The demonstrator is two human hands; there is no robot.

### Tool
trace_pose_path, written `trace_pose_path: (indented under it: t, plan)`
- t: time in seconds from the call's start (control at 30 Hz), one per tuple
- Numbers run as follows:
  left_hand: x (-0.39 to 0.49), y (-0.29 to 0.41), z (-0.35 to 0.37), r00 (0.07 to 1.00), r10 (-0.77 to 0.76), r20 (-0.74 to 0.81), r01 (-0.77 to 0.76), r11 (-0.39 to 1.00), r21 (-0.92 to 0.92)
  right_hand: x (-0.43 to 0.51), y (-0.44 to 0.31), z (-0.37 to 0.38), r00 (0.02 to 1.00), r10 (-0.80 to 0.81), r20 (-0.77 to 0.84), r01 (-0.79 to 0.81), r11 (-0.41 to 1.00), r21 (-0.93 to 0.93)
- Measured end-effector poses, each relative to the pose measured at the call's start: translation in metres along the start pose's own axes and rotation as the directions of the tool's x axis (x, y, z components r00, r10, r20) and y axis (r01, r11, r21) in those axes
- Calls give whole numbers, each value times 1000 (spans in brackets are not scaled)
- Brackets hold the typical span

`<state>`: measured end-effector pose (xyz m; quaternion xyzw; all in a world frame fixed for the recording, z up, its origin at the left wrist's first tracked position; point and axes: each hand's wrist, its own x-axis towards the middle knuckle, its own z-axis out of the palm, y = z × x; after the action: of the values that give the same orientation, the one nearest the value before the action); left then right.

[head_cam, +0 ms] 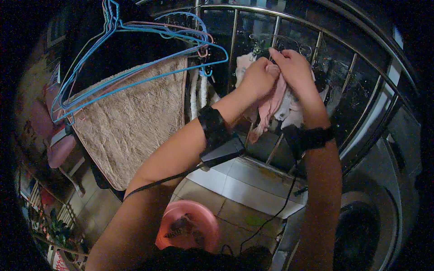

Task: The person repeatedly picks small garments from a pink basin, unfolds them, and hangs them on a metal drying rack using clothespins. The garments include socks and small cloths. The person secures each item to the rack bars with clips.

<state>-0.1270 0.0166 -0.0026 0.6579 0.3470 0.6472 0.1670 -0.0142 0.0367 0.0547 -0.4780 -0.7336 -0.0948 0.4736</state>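
My left hand (260, 77) is closed on the upper end of a pink cloth item (271, 106), which hangs below it in front of the metal railing. Close against it on the right, my right hand (295, 66) has its thumb and fingers raised near a hanging rack's clips; whether it grips a clip or the cloth cannot be told. White and grey small garments (285, 106) hang behind and beside both hands. Black straps with cables circle both wrists.
Blue and pink wire hangers (142, 79) hang at upper left, before a beige towel (135, 125). A curved metal railing (234, 34) stands ahead. A pink basin (212, 222) with dark cloth sits on the tiled floor, and a front-loading washing machine (383, 203) stands at right.
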Motion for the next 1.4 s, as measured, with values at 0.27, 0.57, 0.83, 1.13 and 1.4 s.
trace_pose_path:
  t: [0.27,0.57,0.83,1.13,1.4]
  plan:
    - [17,-2,-1,990,141,1,-140,988,65,12,13,9,998,-4,70,-35,838,545]
    - [17,-11,-12,984,-1,178,47,965,-257,4,6,-13,966,100,239,-234,733,639]
    - [20,-16,-16,988,-82,129,118,944,-307,4,12,-8,973,82,216,-224,567,793]
    - [19,-13,-17,988,-108,107,137,939,-316,4,8,2,979,169,118,-200,646,737]
    - [17,-8,-11,975,-207,85,219,806,-550,-6,4,-4,986,97,138,-168,632,757]
